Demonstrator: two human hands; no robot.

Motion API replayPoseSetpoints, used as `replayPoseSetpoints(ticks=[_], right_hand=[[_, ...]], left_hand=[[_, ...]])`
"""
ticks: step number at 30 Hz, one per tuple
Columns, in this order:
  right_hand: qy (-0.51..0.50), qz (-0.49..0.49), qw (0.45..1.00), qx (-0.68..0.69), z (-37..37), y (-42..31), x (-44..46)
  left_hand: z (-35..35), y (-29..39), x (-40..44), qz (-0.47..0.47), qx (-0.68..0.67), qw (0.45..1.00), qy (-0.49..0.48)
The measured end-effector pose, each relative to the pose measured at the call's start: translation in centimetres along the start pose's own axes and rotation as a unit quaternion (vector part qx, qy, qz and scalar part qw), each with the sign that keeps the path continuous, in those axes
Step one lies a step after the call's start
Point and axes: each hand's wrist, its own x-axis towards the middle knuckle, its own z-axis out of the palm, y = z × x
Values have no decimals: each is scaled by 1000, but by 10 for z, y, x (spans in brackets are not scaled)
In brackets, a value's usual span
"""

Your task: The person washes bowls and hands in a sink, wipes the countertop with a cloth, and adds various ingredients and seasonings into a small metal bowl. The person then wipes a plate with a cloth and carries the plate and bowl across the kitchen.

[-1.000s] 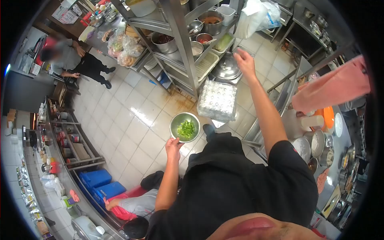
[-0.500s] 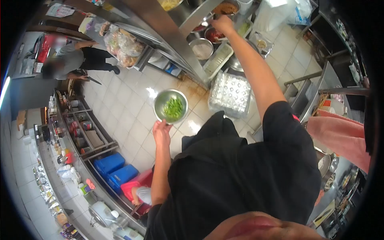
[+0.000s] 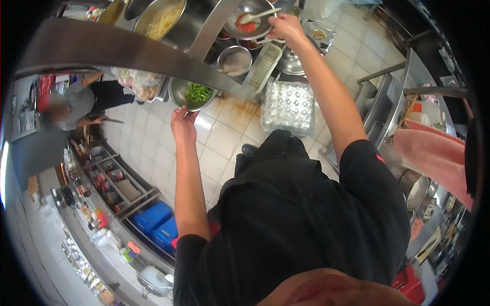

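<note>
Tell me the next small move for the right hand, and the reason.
Probably ease the bowl of red food clear of its neighbours, held level: the right hand is at its rim, the white spoon pokes out over the edge, and the left hand is busy with the bowl of greens.

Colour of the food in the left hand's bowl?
Green; the chopped greens show best in the head view.

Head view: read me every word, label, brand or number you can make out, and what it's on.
No text is readable.
Blue bins: any marks are too small to read.
White sheet by the co-worker: too blurred.
Bowl of greens, bowl of red food: no lettering shows.
</note>
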Motion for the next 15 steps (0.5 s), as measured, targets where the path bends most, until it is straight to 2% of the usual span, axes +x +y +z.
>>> replayPoseSetpoints(ticks=[7, 11, 14, 15], right_hand=[[5, 3, 1000, 23, -59, 3, -83], [33, 13, 999, 38, -64, 4, -119], [28, 36, 998, 40, -67, 14, -132], [27, 31, 998, 41, -66, 17, -138]], left_hand=[[65, 11, 52, -42, 87, 989, -112], [57, -11, 101, -84, 92, 976, -178], [55, -27, 110, -57, 99, 948, -296], [57, -31, 110, -69, 115, 955, -266]])
